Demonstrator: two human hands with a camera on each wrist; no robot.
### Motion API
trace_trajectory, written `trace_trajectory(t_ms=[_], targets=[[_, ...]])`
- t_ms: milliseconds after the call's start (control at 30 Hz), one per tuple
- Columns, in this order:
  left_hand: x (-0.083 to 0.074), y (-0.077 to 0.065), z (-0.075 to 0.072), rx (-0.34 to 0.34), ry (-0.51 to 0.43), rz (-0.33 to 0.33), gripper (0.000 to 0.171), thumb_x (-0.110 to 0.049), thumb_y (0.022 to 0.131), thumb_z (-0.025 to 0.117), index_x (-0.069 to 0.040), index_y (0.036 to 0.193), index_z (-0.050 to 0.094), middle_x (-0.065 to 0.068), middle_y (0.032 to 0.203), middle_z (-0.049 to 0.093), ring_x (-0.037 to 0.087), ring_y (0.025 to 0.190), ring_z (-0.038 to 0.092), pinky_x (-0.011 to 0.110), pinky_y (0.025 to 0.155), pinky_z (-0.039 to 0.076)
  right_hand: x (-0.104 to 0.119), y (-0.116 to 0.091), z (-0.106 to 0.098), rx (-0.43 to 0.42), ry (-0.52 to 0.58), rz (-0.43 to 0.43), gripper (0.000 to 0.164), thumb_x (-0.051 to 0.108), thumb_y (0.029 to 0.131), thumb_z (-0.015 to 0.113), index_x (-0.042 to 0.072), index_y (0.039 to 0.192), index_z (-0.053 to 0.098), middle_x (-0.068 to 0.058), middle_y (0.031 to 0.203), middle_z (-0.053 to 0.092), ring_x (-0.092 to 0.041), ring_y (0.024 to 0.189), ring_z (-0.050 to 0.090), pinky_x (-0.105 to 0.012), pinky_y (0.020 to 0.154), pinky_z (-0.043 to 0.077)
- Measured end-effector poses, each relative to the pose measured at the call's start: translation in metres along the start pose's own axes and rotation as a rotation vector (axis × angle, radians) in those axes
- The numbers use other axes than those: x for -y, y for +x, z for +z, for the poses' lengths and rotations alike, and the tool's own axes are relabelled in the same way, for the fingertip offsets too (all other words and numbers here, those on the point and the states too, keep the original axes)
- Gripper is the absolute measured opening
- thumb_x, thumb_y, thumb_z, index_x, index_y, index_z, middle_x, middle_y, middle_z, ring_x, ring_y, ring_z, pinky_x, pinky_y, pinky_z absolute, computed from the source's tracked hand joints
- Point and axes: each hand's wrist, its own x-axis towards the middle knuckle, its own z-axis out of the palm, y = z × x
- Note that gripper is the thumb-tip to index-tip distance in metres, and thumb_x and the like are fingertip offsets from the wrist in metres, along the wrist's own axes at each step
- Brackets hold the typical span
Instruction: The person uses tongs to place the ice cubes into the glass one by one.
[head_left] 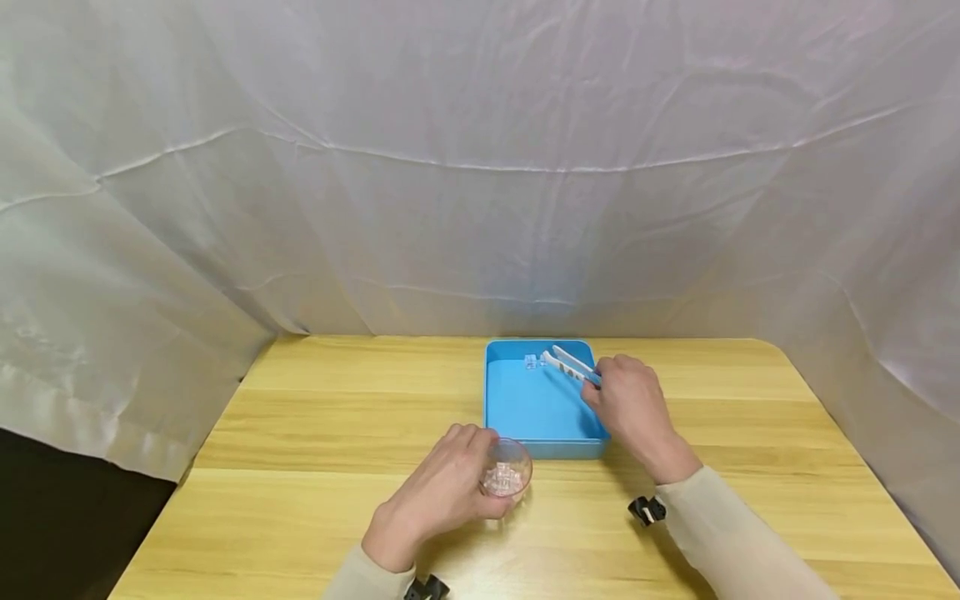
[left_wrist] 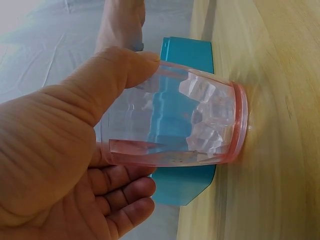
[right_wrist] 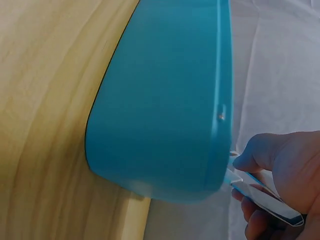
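My left hand (head_left: 442,483) grips a clear, pink-tinted plastic cup (head_left: 517,454) by its side, thumb across from the fingers. In the left wrist view, several clear ice-like cubes (left_wrist: 212,110) lie in the bottom of the cup, which stands upright on the table. With my right hand (head_left: 632,400) I hold white-and-blue tongs (head_left: 572,365) over the right wall of a blue tray (head_left: 547,448). The tong tips reach toward clear cubes (head_left: 531,362) at the tray's far end. Whether the tips touch a cube cannot be told. In the right wrist view, the tray hides the tips.
The wooden table (head_left: 337,417) extends on both sides of the tray. A pale curtain (head_left: 450,208) hangs behind the table's far edge and along its sides. The tray's raised walls surround the cubes. A dark area lies beyond the table's left edge.
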Motion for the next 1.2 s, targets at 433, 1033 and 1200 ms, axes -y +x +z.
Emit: trace_trajectory(t_ms=[433, 1033, 1200], targets=[[-0.001, 0.003, -0.001, 0.019, -0.014, -0.024, 0.066, -0.043, 0.083, 0.086, -0.006, 0.132, 0.061, 0.006, 0.121, 0.067, 0.019, 0.112, 0.057, 0.036, 0.101, 0.053, 0.004, 0.009, 0.016, -0.015, -0.063, -0.026, 0.023, 0.016, 0.091, 0.073, -0.004, 0.082, 0.066, -0.008, 0.067, 0.051, -0.025, 0.061, 0.047, -0.037, 0.055, 0.041], [-0.003, 0.004, 0.000, 0.017, -0.008, -0.027, 0.069, -0.045, 0.082, 0.087, -0.005, 0.132, 0.062, 0.007, 0.121, 0.068, 0.019, 0.110, 0.057, 0.035, 0.100, 0.054, 0.008, 0.009, 0.026, -0.016, -0.091, -0.012, 0.023, 0.014, 0.091, 0.073, -0.002, 0.079, 0.061, -0.009, 0.068, 0.051, -0.026, 0.061, 0.049, -0.043, 0.057, 0.045], [-0.003, 0.004, -0.001, 0.018, -0.016, -0.033, 0.072, -0.043, 0.080, 0.088, -0.003, 0.133, 0.062, 0.008, 0.123, 0.068, 0.019, 0.112, 0.058, 0.036, 0.101, 0.054, 0.007, 0.008, 0.025, -0.013, -0.086, -0.017, 0.022, 0.013, 0.091, 0.073, -0.002, 0.079, 0.061, -0.009, 0.069, 0.051, -0.026, 0.061, 0.048, -0.042, 0.058, 0.045]])
